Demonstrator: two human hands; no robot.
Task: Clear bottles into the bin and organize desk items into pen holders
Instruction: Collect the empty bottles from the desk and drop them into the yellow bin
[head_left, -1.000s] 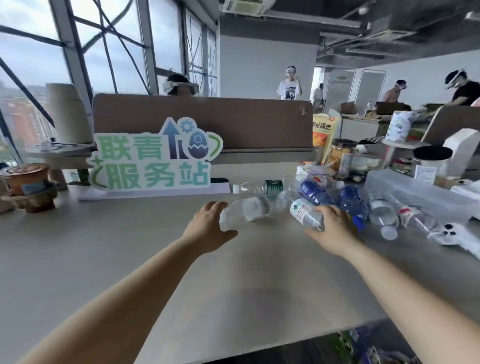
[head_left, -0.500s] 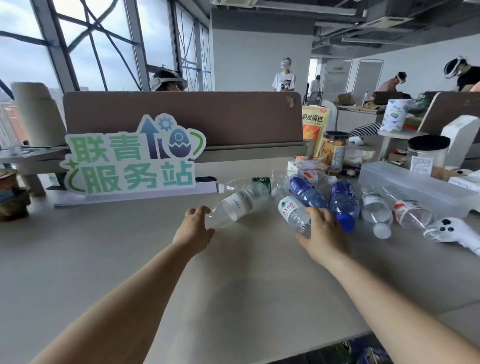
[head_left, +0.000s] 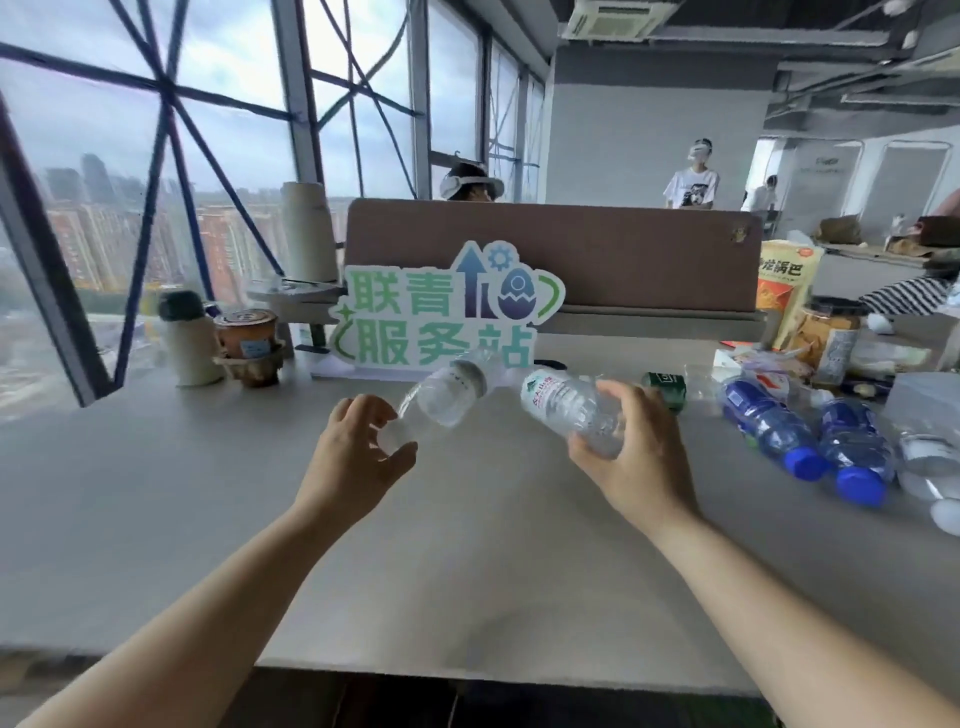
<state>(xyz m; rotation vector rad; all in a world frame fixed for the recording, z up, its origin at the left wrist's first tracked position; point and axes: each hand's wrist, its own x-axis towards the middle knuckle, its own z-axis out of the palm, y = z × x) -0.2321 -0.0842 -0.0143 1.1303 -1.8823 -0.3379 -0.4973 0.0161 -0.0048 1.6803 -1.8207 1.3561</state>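
Note:
My left hand (head_left: 358, 457) grips a clear plastic bottle (head_left: 447, 395) near its white cap end, lifted off the desk and tilted up to the right. My right hand (head_left: 634, 457) holds a second clear bottle (head_left: 566, 405) with a red and green label, also raised above the desk. Two blue bottles (head_left: 763, 421) with blue caps lie on the desk to the right, beside another blue one (head_left: 852, 452). A green-labelled bottle (head_left: 667, 387) lies behind my right hand. No bin or pen holder is in view.
A green and white cut-out sign (head_left: 441, 312) stands behind the bottles against a brown divider (head_left: 623, 249). A thermos (head_left: 187, 338) and a paper cup (head_left: 247, 338) stand at the left. Snack bags and a jar (head_left: 826, 338) crowd the right. People stand in the background.
Both hands have lifted their bottles off the desk and drawn them toward me and to the left. The camera has turned left, so the bottle pile now sits at the right.

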